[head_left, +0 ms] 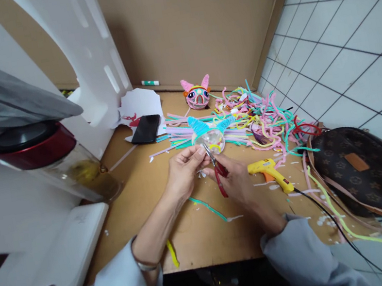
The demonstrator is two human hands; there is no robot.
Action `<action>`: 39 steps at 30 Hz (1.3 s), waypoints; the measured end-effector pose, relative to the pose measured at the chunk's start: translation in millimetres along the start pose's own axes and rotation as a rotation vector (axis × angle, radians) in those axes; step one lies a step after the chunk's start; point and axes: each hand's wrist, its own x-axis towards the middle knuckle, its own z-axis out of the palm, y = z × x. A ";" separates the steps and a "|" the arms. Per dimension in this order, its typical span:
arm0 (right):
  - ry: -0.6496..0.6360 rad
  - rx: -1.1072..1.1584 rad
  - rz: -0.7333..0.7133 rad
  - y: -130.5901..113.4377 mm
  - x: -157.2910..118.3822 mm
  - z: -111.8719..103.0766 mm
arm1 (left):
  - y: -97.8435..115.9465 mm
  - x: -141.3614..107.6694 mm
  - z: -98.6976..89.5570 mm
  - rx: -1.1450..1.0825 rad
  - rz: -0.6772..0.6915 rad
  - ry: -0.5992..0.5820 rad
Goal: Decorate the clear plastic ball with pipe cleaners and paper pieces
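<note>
Whatever the left hand (185, 166) pinches between thumb and fingertips is too small and hidden to tell. The right hand (235, 178), closed around red-handled scissors (218, 178), covers part of their loops; the blade tips blur against a clear rounded form (215, 137). That form, at twelve o'clock just beyond the hands, bears two fuzzy bright-blue ears (198, 126).

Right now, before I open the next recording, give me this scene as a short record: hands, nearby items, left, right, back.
Left hand: fingertips pinched by the scissor tips; anything held is too small to tell
Right hand: holding red-handled scissors
Just beyond hands: clear round piece with fuzzy blue ears
Left: black phone, red-lidded bottle
Right: yellow glue gun, patterned bag
Back: pink-eared figure
</note>
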 end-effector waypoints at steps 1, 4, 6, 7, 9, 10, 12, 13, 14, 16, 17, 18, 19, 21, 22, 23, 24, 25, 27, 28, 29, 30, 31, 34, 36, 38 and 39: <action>-0.003 0.001 -0.001 -0.2 0.3 -0.7 | 0.2 0.3 0.2 0.001 -0.001 0.007; -0.006 -0.020 -0.012 0.0 1.1 -2.6 | 0.7 1.5 0.0 0.022 0.017 0.017; -0.007 -0.035 -0.025 0.9 1.5 -3.5 | 0.6 2.2 -0.8 0.049 0.038 0.012; -0.011 -0.040 -0.030 1.6 1.6 -3.8 | 0.5 2.6 -1.3 0.062 0.046 0.009; -0.026 -0.051 -0.038 3.0 1.8 -4.3 | 0.2 3.2 -2.5 0.084 0.056 0.002; -0.031 -0.059 -0.042 3.7 1.9 -4.6 | 0.1 3.6 -3.1 0.092 0.059 -0.001; -0.032 -0.074 -0.049 4.7 2.1 -5.5 | 0.3 4.4 -4.4 0.108 0.067 -0.008; -0.033 -0.079 -0.051 5.1 2.2 -6.1 | 0.5 4.8 -5.0 0.120 0.075 -0.011; -0.038 -0.082 -0.054 5.5 2.4 -6.8 | 0.9 5.2 -5.7 0.133 0.084 -0.014; -0.059 -0.081 -0.059 6.1 2.8 -8.4 | 1.8 5.8 -7.1 0.167 0.103 -0.023; -0.070 -0.080 -0.063 6.5 3.1 -9.3 | 2.3 6.0 -7.8 0.186 0.111 -0.029; -0.078 -0.077 -0.067 7.0 3.2 -10.1 | 2.9 6.0 -8.4 0.204 0.117 -0.036; -0.086 -0.073 -0.071 7.6 3.3 -10.8 | 3.5 6.0 -9.0 0.221 0.121 -0.043; -0.100 -0.065 -0.071 9.1 3.3 -11.9 | 5.0 6.0 -10.0 0.251 0.125 -0.054; -0.109 -0.062 -0.067 9.8 3.2 -12.2 | 5.8 5.9 -10.5 0.263 0.125 -0.058; -0.120 -0.060 -0.061 10.5 3.1 -12.5 | 6.6 6.0 -11.2 0.275 0.124 -0.062; -0.133 -0.060 -0.052 11.0 3.0 -12.8 | 7.2 6.0 -12.0 0.287 0.121 -0.067; -0.147 -0.063 -0.042 11.4 2.9 -13.0 | 7.6 6.2 -12.9 0.300 0.118 -0.074; -0.176 -0.074 -0.024 11.6 2.9 -13.3 | 7.6 6.5 -15.0 0.326 0.114 -0.095; -0.187 -0.082 -0.019 11.5 3.0 -13.4 | 7.2 6.7 -16.1 0.342 0.115 -0.112; -0.193 -0.092 -0.015 11.3 3.1 -13.5 | 6.6 6.8 -17.0 0.361 0.118 -0.131; -0.195 -0.100 -0.013 11.1 3.1 -13.6 | 6.0 6.8 -17.8 0.380 0.122 -0.150; -0.193 -0.105 -0.011 11.0 3.2 -13.7 | 5.3 6.7 -18.2 0.399 0.123 -0.167; -0.179 -0.103 -0.008 11.3 3.1 -13.6 | 4.1 6.1 -18.5 0.438 0.103 -0.198; -0.177 -0.108 -0.010 11.9 3.0 -13.4 | 3.6 5.9 -18.7 0.449 0.090 -0.205; -0.178 -0.125 -0.005 12.6 2.8 -13.1 | 3.2 6.2 -19.3 0.462 0.089 -0.209; -0.180 -0.132 0.000 13.0 2.7 -13.0 | 3.0 6.5 -19.9 0.469 0.090 -0.211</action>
